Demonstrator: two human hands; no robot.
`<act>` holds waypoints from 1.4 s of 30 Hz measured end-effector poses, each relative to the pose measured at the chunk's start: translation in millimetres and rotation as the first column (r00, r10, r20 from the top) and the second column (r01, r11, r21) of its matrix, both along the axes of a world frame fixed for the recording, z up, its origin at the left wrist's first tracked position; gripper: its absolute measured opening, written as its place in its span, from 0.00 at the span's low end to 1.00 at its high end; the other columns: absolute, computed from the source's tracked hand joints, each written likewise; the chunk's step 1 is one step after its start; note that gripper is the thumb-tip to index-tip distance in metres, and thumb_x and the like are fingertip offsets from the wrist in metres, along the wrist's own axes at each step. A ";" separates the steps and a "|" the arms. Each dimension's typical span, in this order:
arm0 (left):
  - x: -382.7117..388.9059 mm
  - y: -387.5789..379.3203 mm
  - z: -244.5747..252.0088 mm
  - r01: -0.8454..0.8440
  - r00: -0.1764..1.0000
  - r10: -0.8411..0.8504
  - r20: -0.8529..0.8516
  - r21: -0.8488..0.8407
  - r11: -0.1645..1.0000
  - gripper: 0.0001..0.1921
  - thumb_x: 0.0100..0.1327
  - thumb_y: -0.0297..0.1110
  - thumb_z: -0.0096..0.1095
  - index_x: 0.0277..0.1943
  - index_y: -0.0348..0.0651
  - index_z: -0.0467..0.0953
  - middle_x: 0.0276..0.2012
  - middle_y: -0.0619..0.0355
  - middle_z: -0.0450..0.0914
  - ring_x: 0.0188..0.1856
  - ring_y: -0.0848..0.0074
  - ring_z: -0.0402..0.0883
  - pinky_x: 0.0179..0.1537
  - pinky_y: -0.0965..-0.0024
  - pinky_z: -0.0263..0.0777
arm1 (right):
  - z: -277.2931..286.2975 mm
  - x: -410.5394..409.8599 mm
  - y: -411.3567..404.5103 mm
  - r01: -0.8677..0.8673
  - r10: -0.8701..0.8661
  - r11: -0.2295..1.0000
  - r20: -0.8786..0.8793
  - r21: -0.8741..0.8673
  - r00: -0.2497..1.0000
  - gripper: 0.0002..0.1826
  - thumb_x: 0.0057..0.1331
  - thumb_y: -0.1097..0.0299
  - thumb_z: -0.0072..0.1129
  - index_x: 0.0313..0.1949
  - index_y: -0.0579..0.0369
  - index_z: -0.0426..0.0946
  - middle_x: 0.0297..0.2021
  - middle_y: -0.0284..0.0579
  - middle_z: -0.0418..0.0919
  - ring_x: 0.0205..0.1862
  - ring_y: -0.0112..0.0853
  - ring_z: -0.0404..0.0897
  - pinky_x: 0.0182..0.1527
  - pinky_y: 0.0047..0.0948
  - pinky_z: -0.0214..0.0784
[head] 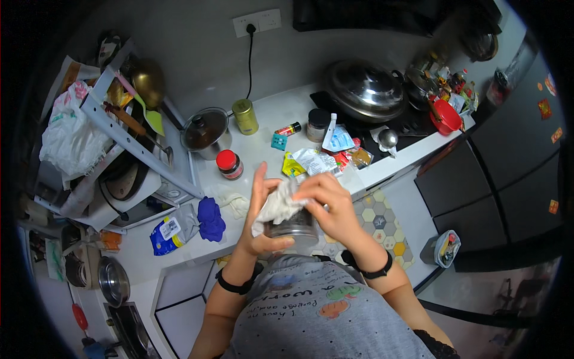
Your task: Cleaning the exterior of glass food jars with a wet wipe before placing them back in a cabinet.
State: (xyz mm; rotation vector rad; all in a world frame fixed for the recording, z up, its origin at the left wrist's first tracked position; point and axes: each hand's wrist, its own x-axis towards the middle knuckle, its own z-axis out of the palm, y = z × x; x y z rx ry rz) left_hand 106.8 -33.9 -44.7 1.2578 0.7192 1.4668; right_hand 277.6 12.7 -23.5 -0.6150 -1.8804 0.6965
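A clear, round jar [298,231] is held in front of my shirt, above the counter's front edge. My left hand [256,229] grips it from the left, thumb along its near side and index finger raised. A crumpled whitish cloth [277,207] lies over the jar's far left part and partly hides it. My right hand [329,206] pinches the cloth's right end between its fingers, close against the jar. Just beyond the hands, a white printed packet [314,160] and a yellow packet [292,167] lie on the counter. A red-lidded jar [229,164] stands to the left.
A large lidded wok [367,89] sits on the black stove, with a red plastic basket [446,117] at the right. A steel pot [205,132] and gold tin [245,116] stand at the back. Left are a loaded rack [143,137], purple cloth [210,219] and blue packet [168,235].
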 end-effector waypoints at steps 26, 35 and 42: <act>-86.3 -12.8 -11.2 0.083 0.986 -0.060 0.153 -0.148 0.985 0.68 0.34 0.38 0.78 0.73 0.40 0.31 0.56 0.53 0.61 0.60 0.67 0.65 0.61 0.67 0.57 | -22.8 -107.0 7.2 0.015 -0.027 0.960 -0.038 -0.281 0.999 0.11 0.55 0.82 0.56 0.37 0.59 0.81 0.35 0.42 0.76 0.37 0.30 0.75 0.38 0.23 0.66; -87.7 -1.2 -20.3 0.051 0.998 -0.054 -0.043 -0.060 0.997 0.68 0.34 0.39 0.77 0.72 0.37 0.31 0.54 0.53 0.62 0.57 0.68 0.66 0.60 0.68 0.58 | -26.7 -87.0 -0.4 0.041 -0.039 0.985 0.016 -0.169 0.999 0.11 0.54 0.82 0.57 0.37 0.59 0.82 0.35 0.39 0.77 0.34 0.27 0.75 0.35 0.22 0.66; -39.6 29.9 -12.8 0.129 0.992 -0.123 -0.042 0.186 0.974 0.71 0.33 0.39 0.79 0.72 0.41 0.25 0.56 0.46 0.61 0.60 0.60 0.63 0.63 0.61 0.53 | -41.3 -22.4 47.9 0.163 -0.284 0.735 -0.080 -0.658 0.956 0.09 0.61 0.76 0.60 0.41 0.61 0.76 0.35 0.36 0.76 0.36 0.19 0.73 0.40 0.19 0.67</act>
